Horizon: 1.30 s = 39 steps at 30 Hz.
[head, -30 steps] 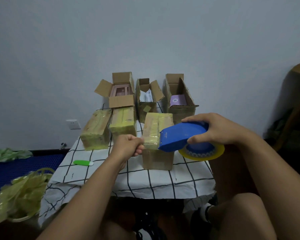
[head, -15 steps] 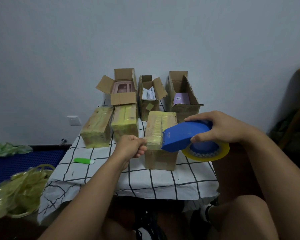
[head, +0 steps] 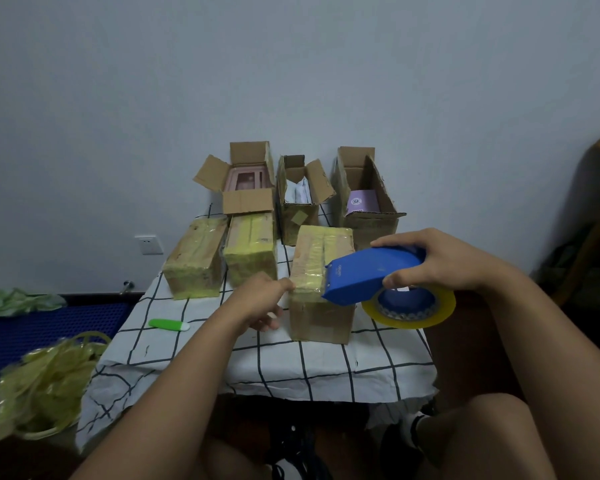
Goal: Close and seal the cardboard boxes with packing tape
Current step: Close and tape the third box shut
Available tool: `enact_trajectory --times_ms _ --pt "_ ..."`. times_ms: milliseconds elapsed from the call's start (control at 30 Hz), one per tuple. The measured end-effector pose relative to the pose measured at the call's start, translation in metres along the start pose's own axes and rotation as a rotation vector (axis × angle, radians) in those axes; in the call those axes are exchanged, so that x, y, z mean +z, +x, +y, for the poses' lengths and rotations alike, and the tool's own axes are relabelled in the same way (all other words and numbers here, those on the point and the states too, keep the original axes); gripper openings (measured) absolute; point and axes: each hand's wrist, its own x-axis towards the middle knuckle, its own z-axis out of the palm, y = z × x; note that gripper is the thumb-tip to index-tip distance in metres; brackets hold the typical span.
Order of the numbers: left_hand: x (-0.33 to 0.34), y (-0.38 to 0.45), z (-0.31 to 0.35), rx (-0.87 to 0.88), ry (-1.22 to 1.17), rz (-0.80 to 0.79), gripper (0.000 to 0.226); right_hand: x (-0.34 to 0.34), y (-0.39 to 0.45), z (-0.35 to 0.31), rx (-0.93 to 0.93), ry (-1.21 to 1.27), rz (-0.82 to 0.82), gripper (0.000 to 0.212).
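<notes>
cardboard box (head: 321, 282) in work stands near the front of the desk (head: 326, 362), so both hands reach it easily. the right hand (head: 440, 261) has its grip closed around the blue tape dispenser (head: 371, 275), whose front edge meets the box's near top edge, probably to lay or cut tape there. the left hand (head: 262, 301) is at the box's left side, likely to steady it; whether its grip holds something, i cannot tell. three open boxes (head: 364, 202) wait behind.

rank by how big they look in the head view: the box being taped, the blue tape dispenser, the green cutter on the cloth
1. box being taped
2. blue tape dispenser, looks close in size but sits nearer the camera, so unsure
3. green cutter, clearly smallest
</notes>
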Motion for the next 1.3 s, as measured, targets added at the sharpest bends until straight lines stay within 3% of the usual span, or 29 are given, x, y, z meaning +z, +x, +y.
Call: enact_trajectory --times_ms 67,133,200,300,400,667,1067,1300 --pt "0.011 0.003 -0.009 0.243 0.142 0.218 0.033 0.001 0.000 0.003 0.001 0.015 0.015 0.056" --pt "0.024 0.000 -0.018 0.602 0.271 0.397 0.034 0.001 -0.001 0.003 0.001 0.024 0.019 0.056" --pt "0.035 -0.003 -0.027 0.863 0.447 0.362 0.043 0.001 -0.001 0.004 0.000 0.027 0.018 0.057" --pt "0.041 0.003 -0.035 1.001 0.648 0.389 0.046 0.001 -0.001 0.004 0.000 0.028 0.013 0.056" --pt "0.047 0.008 -0.033 1.017 0.746 0.470 0.046 0.002 0.000 0.007 -0.004 0.043 0.015 0.055" --pt "0.058 0.006 -0.029 0.890 0.782 0.393 0.055 0.006 -0.003 0.014 -0.012 0.077 0.039 0.059" --pt "0.060 0.016 -0.034 0.984 0.785 0.503 0.037 -0.015 -0.045 0.057 0.036 0.162 0.087 0.058" --pt "0.062 0.011 -0.033 0.977 0.905 0.513 0.056 -0.010 -0.041 0.057 0.041 0.151 0.058 0.050"
